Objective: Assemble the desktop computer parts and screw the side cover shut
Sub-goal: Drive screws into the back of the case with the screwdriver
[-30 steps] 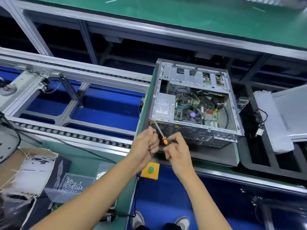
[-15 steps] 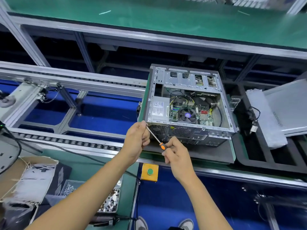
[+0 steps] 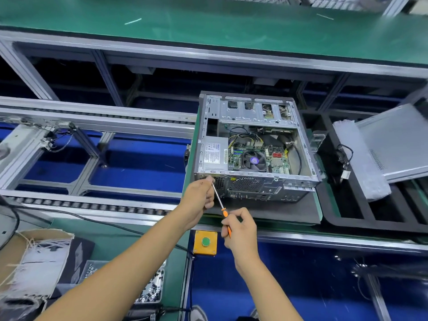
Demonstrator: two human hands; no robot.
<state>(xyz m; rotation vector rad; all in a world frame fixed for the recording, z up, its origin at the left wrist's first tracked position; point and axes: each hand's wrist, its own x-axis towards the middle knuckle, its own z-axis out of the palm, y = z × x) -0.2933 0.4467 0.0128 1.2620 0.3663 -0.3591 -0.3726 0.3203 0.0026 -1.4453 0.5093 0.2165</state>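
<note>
Your right hand (image 3: 239, 230) grips the screwdriver (image 3: 221, 206); left hand (image 3: 199, 200) pinches its shaft beside the open case (image 3: 254, 149) on the green counter (image 3: 162, 239); labels unreadable.

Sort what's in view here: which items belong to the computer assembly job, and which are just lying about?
In use:
open computer case
screwdriver, right hand on its handle, left hand steadying the shaft
side cover
tray of screws

Lying about:
yellow button box
cardboard box
</note>
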